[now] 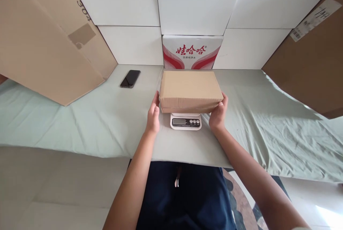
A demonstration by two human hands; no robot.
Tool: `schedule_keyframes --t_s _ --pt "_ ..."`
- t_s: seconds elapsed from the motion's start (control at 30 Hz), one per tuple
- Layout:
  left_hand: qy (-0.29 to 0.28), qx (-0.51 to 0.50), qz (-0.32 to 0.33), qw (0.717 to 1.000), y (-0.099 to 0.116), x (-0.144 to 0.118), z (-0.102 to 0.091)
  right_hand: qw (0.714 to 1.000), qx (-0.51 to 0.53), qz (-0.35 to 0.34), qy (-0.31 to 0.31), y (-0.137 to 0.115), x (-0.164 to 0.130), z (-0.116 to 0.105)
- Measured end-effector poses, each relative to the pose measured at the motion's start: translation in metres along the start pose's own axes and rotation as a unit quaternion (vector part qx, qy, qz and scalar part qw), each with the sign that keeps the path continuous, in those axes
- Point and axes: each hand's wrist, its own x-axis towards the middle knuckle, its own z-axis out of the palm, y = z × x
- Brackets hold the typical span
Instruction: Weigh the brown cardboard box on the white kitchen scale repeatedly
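A closed brown cardboard box (190,88) rests on a small white digital scale (185,121) in the middle of the table. My left hand (153,113) lies flat against the box's left end. At the box's right front corner, my right hand (218,113) has its fingers curled around the edge. Both hands grip the box between them. Only the scale's front panel, with its display and buttons, shows beneath the box.
A pale green cloth (80,122) covers the table. A black phone (130,78) lies at the back left. A white carton with red lettering (192,52) stands behind the box. Large cardboard sheets lean at the left (48,40) and right (311,62).
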Motion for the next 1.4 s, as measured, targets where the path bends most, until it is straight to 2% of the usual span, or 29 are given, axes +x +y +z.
schedule_keyframes --t_s 0.3,0.77,0.9,1.13,1.4 --pt "-0.018 0.012 0.008 1.0 0.002 0.002 0.003 1.0 0.013 0.002 -0.011 -0.01 -0.002 0.002" --pt "-0.005 0.037 0.002 0.999 0.002 0.004 0.003 0.999 0.05 0.021 0.002 -0.026 -0.004 0.005" --pt "0.004 0.046 -0.015 0.999 0.001 0.006 0.003 0.999 0.033 0.028 0.022 -0.024 -0.004 0.002" --pt "0.038 0.034 -0.038 0.998 0.003 0.007 0.004 0.998 0.008 0.053 0.02 -0.018 -0.005 -0.002" --pt "0.002 0.028 -0.034 0.999 0.005 0.002 0.004 0.999 -0.007 0.019 0.026 -0.014 0.002 0.001"
